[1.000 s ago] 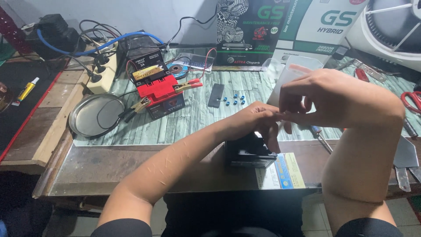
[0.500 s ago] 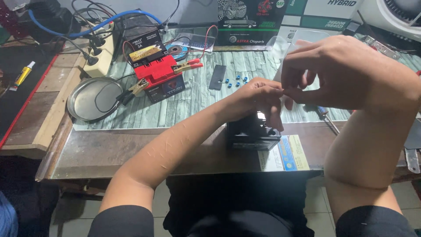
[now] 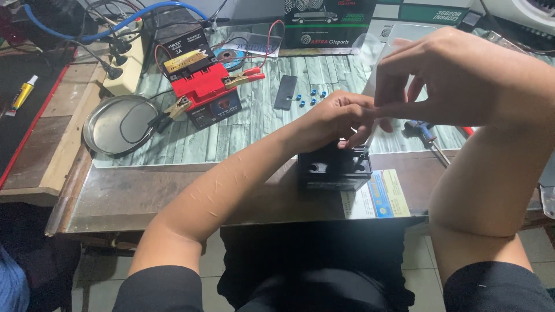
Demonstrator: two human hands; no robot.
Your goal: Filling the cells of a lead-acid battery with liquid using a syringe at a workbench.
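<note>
Black battery (image 3: 334,169) sits upright at the near edge of the surface (image 3: 173,193), directly in front of the person, partly on a printed leaflet (image 3: 378,193). Top face shows round filler holes along the near side.

Left hand (image 3: 335,118) rests curled over the battery's top rear edge, fingers closed down on it, steadying the case. Right hand (image 3: 457,78) is above and to the right, thumb and fingers pinched narrow on a thin clear tube (image 3: 370,136) that angles down toward the battery top; its tip is at or very near one hole, contact not resolvable.

Handling, judged:
- Battery: rigid moulded plastic box, smooth slightly glossy walls, square corners. Likely dense and heavy for its size; should stay put under light pressure. Best held by opposite side walls or pressed from above, kept level because of the open holes.
- Tube: light, flexible, slippery, transparent; wants a fingertip pinch close to the tip for control.

Surroundings:
- Second battery (image 3: 205,95), red top over a dark case, with clips attached, well behind and left.
- Round metal dish (image 3: 115,124), shallow, dull sheen, beside it.
- Small blue caps (image 3: 312,97), loose, next to a flat dark strip (image 3: 285,92).
- Screwdriver (image 3: 425,134) lying right of the black battery.
- Surface: wood-grain patterned sheet behind, bare worn board nearer.
</note>
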